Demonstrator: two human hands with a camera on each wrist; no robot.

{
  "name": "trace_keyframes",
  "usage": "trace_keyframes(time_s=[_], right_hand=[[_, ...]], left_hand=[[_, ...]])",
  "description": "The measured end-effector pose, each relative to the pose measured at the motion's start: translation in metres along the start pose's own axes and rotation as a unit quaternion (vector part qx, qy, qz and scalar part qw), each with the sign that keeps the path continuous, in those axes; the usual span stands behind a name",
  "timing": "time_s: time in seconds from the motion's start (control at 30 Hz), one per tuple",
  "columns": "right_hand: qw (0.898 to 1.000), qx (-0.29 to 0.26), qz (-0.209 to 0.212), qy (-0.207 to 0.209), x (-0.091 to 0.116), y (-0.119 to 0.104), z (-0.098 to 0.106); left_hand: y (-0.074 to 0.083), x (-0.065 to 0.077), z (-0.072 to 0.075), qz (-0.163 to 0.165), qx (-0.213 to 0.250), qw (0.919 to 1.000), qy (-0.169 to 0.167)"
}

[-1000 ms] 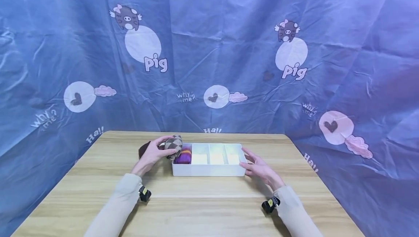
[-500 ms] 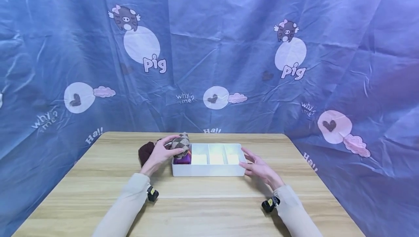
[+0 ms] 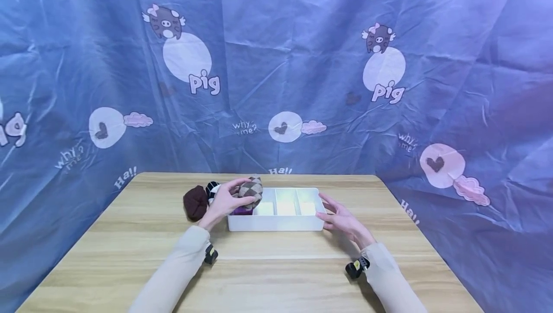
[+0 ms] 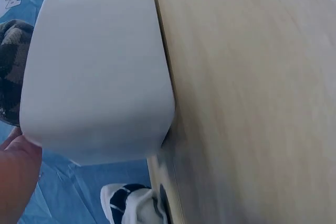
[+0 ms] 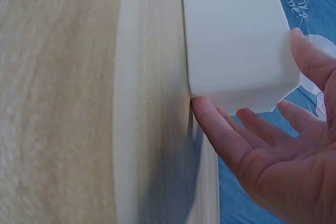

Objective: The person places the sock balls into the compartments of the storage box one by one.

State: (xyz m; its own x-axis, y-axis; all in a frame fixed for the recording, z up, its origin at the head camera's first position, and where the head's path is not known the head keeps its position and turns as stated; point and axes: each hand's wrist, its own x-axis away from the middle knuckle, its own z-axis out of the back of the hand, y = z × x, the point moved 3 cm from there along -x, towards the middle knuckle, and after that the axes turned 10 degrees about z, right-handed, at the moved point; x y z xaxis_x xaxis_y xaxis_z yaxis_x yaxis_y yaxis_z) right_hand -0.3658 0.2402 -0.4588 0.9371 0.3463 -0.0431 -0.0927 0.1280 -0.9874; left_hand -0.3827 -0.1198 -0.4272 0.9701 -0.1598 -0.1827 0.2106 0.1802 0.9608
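My left hand (image 3: 226, 203) pinches a checkered rolled-up sock (image 3: 252, 192) between thumb and fingers, above the left part of a white divided box (image 3: 276, 223). Beneath that hand, a purple rolled-up sock (image 3: 243, 211) fills the leftmost compartment and is partly covered. At the box's other end my right hand (image 3: 343, 219) rests with extended, spread fingers against the end wall, its thumb by the front corner. The right wrist view shows the fingertips (image 5: 199, 103) touching the box's lower corner. In the left wrist view the box hides much of the checkered sock (image 4: 13, 69).
Left of the box lie a dark brown rolled-up sock (image 3: 196, 203) and a black-and-white one (image 3: 212, 189), the latter partly behind my left hand. All of this is on a wooden table (image 3: 276, 270). A blue printed curtain (image 3: 276, 73) hangs behind the table's far edge.
My left hand has moved right with the checkered sock, from the box's left edge to over its left compartments. The black-and-white sock has come into sight. My right hand stays put.
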Motion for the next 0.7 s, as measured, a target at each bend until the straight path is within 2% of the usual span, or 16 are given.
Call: trace_keyframes(time_s=[0.13, 0.3, 0.47, 0.7], right_hand=[[1.0, -0.003, 0.004, -0.005, -0.001, -0.001, 0.0], [1.0, 0.0, 0.007, -0.004, 0.0, -0.001, 0.0], [1.0, 0.006, 0.007, -0.003, 0.0, -0.001, -0.001], [1.0, 0.005, 0.005, -0.002, 0.0, -0.002, -0.003]], left_hand=[[0.002, -0.003, -0.006, -0.015, -0.026, 0.9995, 0.005], [0.005, -0.007, -0.014, -0.023, -0.084, 0.996, 0.017], [0.007, -0.008, -0.023, -0.017, -0.119, 0.9926, 0.016], [0.007, -0.009, -0.027, -0.013, -0.149, 0.9886, 0.008]])
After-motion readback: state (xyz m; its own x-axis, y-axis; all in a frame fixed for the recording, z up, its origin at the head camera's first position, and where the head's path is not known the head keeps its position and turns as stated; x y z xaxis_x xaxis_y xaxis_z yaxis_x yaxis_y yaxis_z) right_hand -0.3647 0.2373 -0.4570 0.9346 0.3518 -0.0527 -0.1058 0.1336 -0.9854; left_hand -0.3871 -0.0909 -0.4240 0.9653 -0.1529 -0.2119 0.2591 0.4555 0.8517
